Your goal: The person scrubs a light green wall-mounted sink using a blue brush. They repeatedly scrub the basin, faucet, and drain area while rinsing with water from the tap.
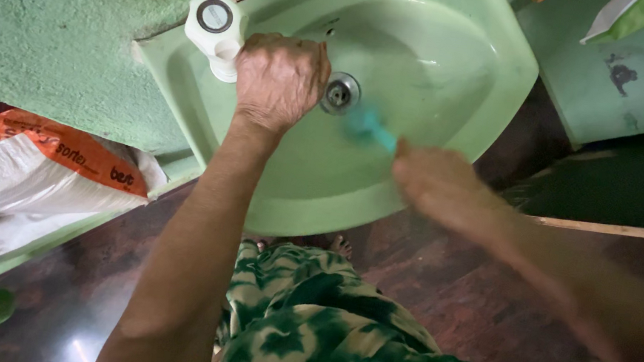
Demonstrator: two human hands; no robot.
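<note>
A pale green wash basin (476,76) hangs on a green wall, with a metal drain (341,94) in its bowl. My left hand (279,80) rests in a fist on the basin beside the white tap (216,31), touching its spout. My right hand (437,186), blurred by motion, grips a teal brush (369,128) whose head lies in the bowl just right of the drain.
A white and orange plastic sack (13,175) lies at the left on a green ledge. A wooden stick (633,230) runs along the right. Dark wooden floor (458,297) lies under the basin. My green patterned garment (330,346) fills the bottom centre.
</note>
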